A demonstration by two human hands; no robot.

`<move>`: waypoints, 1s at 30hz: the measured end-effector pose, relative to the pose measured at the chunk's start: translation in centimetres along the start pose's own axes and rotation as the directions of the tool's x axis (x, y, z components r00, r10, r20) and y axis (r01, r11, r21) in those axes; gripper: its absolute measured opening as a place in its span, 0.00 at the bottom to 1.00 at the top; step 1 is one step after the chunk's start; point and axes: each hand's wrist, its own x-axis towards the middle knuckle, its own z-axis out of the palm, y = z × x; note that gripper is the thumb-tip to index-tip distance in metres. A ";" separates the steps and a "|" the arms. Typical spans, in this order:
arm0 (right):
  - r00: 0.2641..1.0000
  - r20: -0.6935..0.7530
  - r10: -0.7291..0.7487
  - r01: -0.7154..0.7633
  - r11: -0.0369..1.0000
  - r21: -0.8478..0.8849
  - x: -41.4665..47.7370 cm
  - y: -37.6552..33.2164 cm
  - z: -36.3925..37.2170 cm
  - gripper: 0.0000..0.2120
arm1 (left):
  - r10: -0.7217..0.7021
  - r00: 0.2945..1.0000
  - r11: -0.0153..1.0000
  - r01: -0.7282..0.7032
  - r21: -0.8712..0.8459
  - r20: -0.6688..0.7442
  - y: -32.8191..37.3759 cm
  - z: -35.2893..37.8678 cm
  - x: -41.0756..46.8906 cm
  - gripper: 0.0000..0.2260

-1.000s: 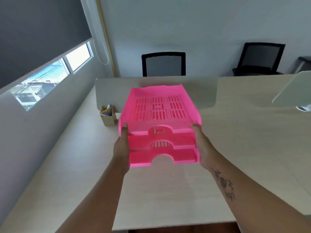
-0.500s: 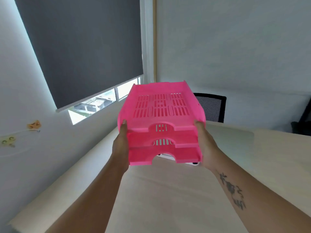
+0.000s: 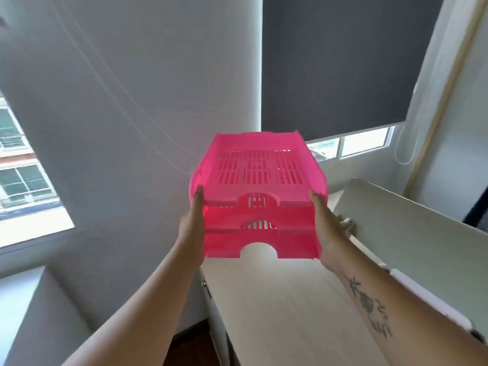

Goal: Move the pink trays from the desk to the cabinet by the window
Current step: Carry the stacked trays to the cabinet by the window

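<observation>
A stack of three pink trays point(image 3: 258, 196) with slotted bottoms hangs in the air at the centre of the head view, level and facing away from me. My left hand point(image 3: 191, 225) grips the stack's left side and my right hand point(image 3: 326, 231) grips its right side. The stack is above the near end of the pale wooden desk point(image 3: 285, 307), clear of its surface. A low white ledge or cabinet top point(image 3: 15, 294) lies at the lower left under a bright window point(image 3: 21, 180); I cannot tell which it is.
A white wall column fills the left centre. A dark roller blind point(image 3: 343, 62) covers the upper right window. A pale desk divider panel point(image 3: 412, 239) runs along the right. Dark floor shows in the gap left of the desk's edge.
The view has swung further left: the chair and desk top slid out to the right, and the white wall and a left window came in. Both hands keep the same grip on the trays.
</observation>
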 end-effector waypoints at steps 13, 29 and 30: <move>0.803 0.592 0.069 -0.032 0.997 -0.073 -7.6 4.9 22.7 0.32 | 0.180 0.865 0.976 -0.218 -0.028 -0.468 4.1 -23.5 -11.9 0.39; 0.388 0.912 0.134 -0.031 0.991 -0.133 -26.7 10.5 40.9 0.23 | 0.134 0.454 0.960 -0.278 0.002 -0.881 5.9 -40.4 -32.8 0.40; 0.378 0.915 0.143 -0.032 0.989 -0.141 -27.8 11.1 41.9 0.23 | 0.116 0.436 0.964 -0.264 -0.004 -0.892 5.9 -41.8 -33.4 0.41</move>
